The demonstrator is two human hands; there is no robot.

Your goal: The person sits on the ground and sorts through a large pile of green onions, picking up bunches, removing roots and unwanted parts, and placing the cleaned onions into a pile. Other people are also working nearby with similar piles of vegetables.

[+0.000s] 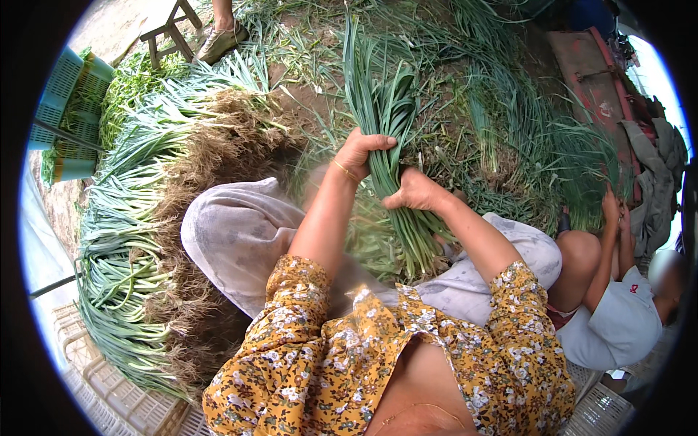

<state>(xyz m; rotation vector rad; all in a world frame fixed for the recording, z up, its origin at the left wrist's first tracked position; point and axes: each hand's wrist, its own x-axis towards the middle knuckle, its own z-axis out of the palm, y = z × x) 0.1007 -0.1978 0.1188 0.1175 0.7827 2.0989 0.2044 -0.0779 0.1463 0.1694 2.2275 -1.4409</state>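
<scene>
Both my hands hold one thick bunch of long green leafy stalks with roots [385, 109], like leeks or scallions. My left hand [366, 152] is wrapped around the leafy part, thumb across the front. Lower down, my right hand [414, 191] grips the same bunch from the right side. The leaf tips point away from me, and the pale stems and roots hang between my knees. A long curved row of similar stalks [125, 212] lies at my left, brown roots [188, 163] turned inward.
Loose stalks [523, 103] cover the ground ahead and right. Green-blue plastic baskets [65, 82], a wooden stool [172, 32] and another person's shoe [221, 42] are at the upper left. At right, a person [611, 321] sits close by, holding stalks. Plastic crates [125, 389] stand lower left.
</scene>
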